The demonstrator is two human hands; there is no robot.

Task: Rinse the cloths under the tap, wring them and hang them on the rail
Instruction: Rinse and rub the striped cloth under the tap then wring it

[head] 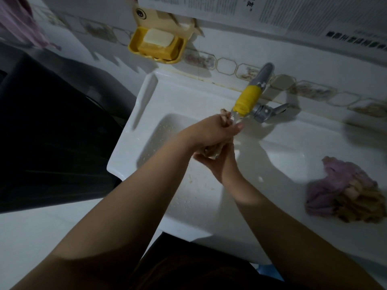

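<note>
Under the tap (249, 97), my left hand (211, 130) and right hand (211, 162) both grip a soft, sodden cloth (211, 150), one at each end, ready to twist.

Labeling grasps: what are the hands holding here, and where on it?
Both grip one wet cloth under the tap: left hand holds its upper end, right hand its lower bunch.

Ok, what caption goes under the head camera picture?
Both hands squeeze a cloth under the running tap; more cloths wait beside the sink.
</note>
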